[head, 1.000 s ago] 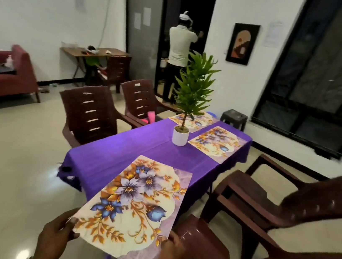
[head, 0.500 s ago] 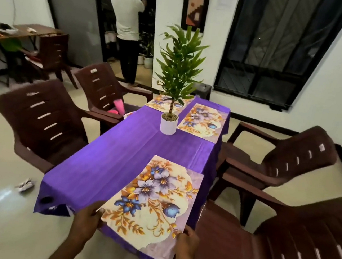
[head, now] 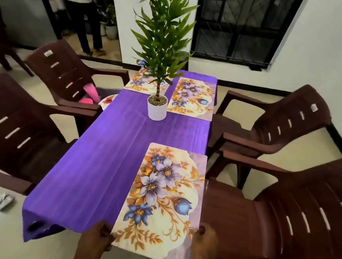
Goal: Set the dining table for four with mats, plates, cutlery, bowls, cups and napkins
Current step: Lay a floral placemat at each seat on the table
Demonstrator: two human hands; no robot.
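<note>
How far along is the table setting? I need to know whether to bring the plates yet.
Done: two floral mats lie at the far end, beside the potted plant. In hand: both hands, left and right, hold the third mat's near corners at the table's near right edge. Left: a fourth mat for the bare purple tablecloth, then plates, cutlery, bowls, cups and napkins; none are on the table.

text: none legible | labels: small pale stickers on chair [head: 313, 107] and chair [head: 48, 53] backs were too blurred to read | brands, numbers, signs: none seen
</note>
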